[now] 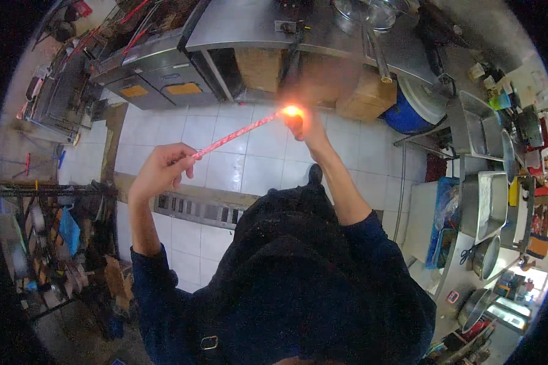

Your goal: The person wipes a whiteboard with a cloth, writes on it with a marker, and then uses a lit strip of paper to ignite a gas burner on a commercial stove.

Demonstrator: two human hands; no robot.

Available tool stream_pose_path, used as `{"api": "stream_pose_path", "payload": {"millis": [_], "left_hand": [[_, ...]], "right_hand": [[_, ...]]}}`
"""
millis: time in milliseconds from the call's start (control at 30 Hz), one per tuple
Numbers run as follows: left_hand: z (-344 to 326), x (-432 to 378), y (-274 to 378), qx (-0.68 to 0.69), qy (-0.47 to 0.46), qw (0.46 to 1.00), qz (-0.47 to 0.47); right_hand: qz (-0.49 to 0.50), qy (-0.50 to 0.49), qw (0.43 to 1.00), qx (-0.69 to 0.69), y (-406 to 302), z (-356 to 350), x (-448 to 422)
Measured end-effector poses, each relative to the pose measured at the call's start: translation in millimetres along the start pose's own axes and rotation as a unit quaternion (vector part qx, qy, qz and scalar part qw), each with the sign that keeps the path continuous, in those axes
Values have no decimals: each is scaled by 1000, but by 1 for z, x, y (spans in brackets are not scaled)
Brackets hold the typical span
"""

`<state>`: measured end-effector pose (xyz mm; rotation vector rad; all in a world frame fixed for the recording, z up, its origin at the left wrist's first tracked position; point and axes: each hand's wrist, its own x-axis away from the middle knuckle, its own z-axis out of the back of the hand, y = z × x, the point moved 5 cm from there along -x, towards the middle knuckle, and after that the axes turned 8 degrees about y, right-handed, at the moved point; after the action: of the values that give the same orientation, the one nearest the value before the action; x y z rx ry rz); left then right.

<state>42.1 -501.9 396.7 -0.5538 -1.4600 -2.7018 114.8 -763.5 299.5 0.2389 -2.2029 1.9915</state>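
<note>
My left hand [160, 171] pinches the lower end of a long, thin pink stick [237, 133] with a twisted pale pattern. The stick slants up to the right, over the tiled floor. A bright flame [292, 111] glows at its far tip. Right at that flame, my right hand [311, 132] is curled around what looks like a small lighter, mostly lost in the glare. Orange light washes out the fingertips there.
Ahead runs a steel counter [246, 27] with long-handled pans [381, 54]; cardboard boxes [367, 96] and a blue tub [404, 109] sit beneath. Steel trays [486, 205] line the right side. A floor drain grate [196, 209] lies left of me, a crowded rack [50, 228] further left.
</note>
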Motion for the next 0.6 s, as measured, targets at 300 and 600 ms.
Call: {"api": "stream_pose_path", "payload": {"millis": [300, 600], "left_hand": [[-3, -3, 0, 17, -19, 1000, -10], [-4, -4, 1, 24, -20, 1000, 2]], "right_hand": [[21, -10, 1000, -18, 3, 1, -2], [10, 2, 1000, -12, 6, 8, -2]]}}
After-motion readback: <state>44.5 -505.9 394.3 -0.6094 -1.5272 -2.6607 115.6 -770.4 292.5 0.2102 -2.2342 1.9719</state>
